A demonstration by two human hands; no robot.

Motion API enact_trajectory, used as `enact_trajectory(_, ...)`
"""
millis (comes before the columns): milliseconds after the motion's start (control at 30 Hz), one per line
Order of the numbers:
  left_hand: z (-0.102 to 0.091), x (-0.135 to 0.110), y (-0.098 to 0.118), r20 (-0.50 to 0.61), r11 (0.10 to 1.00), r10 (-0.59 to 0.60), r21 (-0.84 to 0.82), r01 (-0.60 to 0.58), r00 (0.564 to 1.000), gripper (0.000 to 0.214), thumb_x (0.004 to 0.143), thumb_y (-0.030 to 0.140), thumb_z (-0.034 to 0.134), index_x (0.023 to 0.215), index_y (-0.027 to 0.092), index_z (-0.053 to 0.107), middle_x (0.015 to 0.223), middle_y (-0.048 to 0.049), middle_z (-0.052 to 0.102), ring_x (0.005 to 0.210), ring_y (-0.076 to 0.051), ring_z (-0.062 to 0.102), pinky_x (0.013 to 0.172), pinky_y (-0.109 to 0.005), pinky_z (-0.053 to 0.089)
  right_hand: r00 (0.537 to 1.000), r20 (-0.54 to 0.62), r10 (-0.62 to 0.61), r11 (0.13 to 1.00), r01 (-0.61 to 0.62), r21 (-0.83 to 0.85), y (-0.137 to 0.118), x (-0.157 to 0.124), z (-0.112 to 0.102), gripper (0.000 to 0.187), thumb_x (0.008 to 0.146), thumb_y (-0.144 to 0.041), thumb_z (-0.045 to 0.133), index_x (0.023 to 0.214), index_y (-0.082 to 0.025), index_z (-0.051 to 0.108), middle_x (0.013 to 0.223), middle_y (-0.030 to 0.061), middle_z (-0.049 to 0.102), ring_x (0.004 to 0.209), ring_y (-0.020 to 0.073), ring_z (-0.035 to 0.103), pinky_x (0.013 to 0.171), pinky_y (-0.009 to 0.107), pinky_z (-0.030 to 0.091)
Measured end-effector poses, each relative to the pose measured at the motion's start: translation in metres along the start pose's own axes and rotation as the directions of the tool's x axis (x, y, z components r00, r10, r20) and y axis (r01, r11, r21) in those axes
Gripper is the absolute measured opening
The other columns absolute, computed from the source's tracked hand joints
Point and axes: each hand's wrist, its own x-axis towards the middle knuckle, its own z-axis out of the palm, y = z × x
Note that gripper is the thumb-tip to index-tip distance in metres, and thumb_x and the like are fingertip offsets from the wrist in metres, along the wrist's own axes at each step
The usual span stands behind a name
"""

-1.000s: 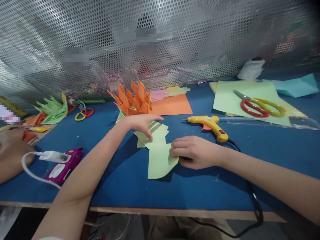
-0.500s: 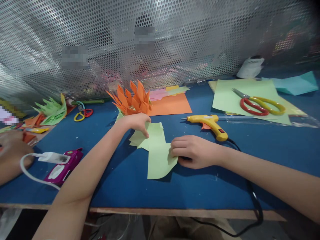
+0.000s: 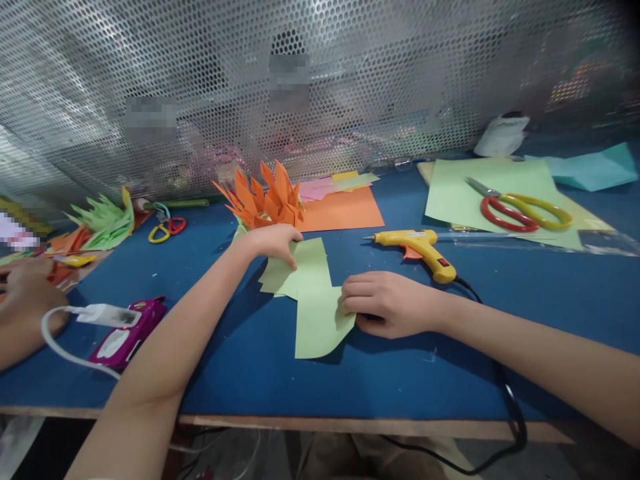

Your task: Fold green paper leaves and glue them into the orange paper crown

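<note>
Light green paper pieces [image 3: 320, 320] lie overlapping on the blue tabletop in front of me. My right hand [image 3: 383, 303] is closed on the right edge of the nearest piece, whose near right corner curls up off the table. My left hand [image 3: 275, 243] is at the far end of the upper piece [image 3: 313, 263], with thumb on top and fingers at its raised far edge, closed on it. More light green sheets [image 3: 275, 277] stick out below that hand. Just beyond it stands a cluster of folded orange paper points [image 3: 273, 197], its base partly hidden.
A yellow glue gun [image 3: 417, 247] lies beyond my right hand, its black cord [image 3: 520, 427] running over the table edge. Scissors [image 3: 525, 210] rest on green sheets at right. A purple device [image 3: 130, 333] with a white plug sits left, near another person's hand [image 3: 33, 293].
The far edge of the upper green piece has risen slightly at my left hand, which has barely shifted. My right hand keeps its place.
</note>
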Motion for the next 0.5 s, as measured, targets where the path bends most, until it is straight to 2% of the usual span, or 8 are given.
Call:
enact_trajectory(133,-0.010,-0.008,-0.005,-0.042,0.998,-0.016,-0.060,0.014,0.999,0.032,0.067,0.041,0.068,0.089,0.018,0.070,0.095,-0.0054,0.073,0.090,-0.025,0.064,0.075,-0.030,0.047,1.000,-0.005,0.000,1.000,0.000,0.002,0.000,0.000,0.001,0.018,0.086,-0.010,0.043,0.087,-0.018,0.059,0.079,0.0066,0.062,0.080,0.0183,0.053,0.073,0.030,0.045)
enact_trajectory(233,-0.019,-0.017,-0.010,-0.076,0.989,-0.044,-0.143,0.033,0.996,0.024,0.070,0.041,0.065,0.075,0.018,0.068,0.078,-0.0022,0.071,0.075,-0.020,0.064,0.064,-0.027,0.046,1.000,-0.012,-0.001,1.000,0.001,0.005,0.000,0.000,0.001,0.018,0.087,-0.010,0.042,0.087,-0.018,0.059,0.079,0.0067,0.062,0.081,0.0183,0.054,0.073,0.030,0.045)
enact_trajectory(333,-0.027,-0.028,-0.016,-0.133,0.969,-0.075,-0.244,0.041,0.988,0.025,0.072,0.043,0.064,0.076,0.019,0.068,0.078,-0.0007,0.071,0.074,-0.019,0.065,0.064,-0.025,0.048,1.000,-0.014,-0.004,1.000,0.004,0.007,0.000,0.000,0.000,0.018,0.087,-0.011,0.042,0.087,-0.018,0.059,0.078,0.0066,0.061,0.080,0.0184,0.054,0.072,0.030,0.045)
enact_trajectory(400,-0.031,-0.035,-0.021,-0.199,0.951,-0.094,-0.306,0.029,0.976,0.027,0.076,0.044,0.061,0.084,0.020,0.070,0.083,-0.0013,0.073,0.080,-0.021,0.068,0.068,-0.027,0.051,1.000,-0.014,-0.005,1.000,0.005,0.009,0.000,0.000,0.000,0.019,0.087,-0.011,0.041,0.087,-0.018,0.059,0.078,0.0064,0.061,0.080,0.0184,0.054,0.071,0.030,0.044)
enact_trajectory(467,-0.034,-0.043,-0.026,-0.342,0.918,-0.154,-0.396,0.006,0.927,0.029,0.080,0.041,0.058,0.096,0.020,0.069,0.090,-0.0031,0.074,0.087,-0.021,0.069,0.073,-0.028,0.053,1.000,-0.012,-0.005,1.000,0.005,0.013,0.000,0.000,-0.001,0.020,0.088,-0.011,0.041,0.087,-0.018,0.059,0.078,0.0063,0.061,0.080,0.0181,0.054,0.072,0.030,0.044)
enact_trajectory(500,-0.036,-0.046,-0.029,-0.456,0.883,-0.231,-0.470,-0.012,0.859,0.029,0.080,0.038,0.058,0.099,0.019,0.069,0.092,-0.0045,0.074,0.087,-0.021,0.069,0.075,-0.029,0.054,1.000,-0.011,-0.005,1.000,0.006,0.014,0.000,0.000,-0.001,0.020,0.088,-0.011,0.041,0.087,-0.018,0.059,0.078,0.0063,0.062,0.080,0.0179,0.054,0.072,0.030,0.045)
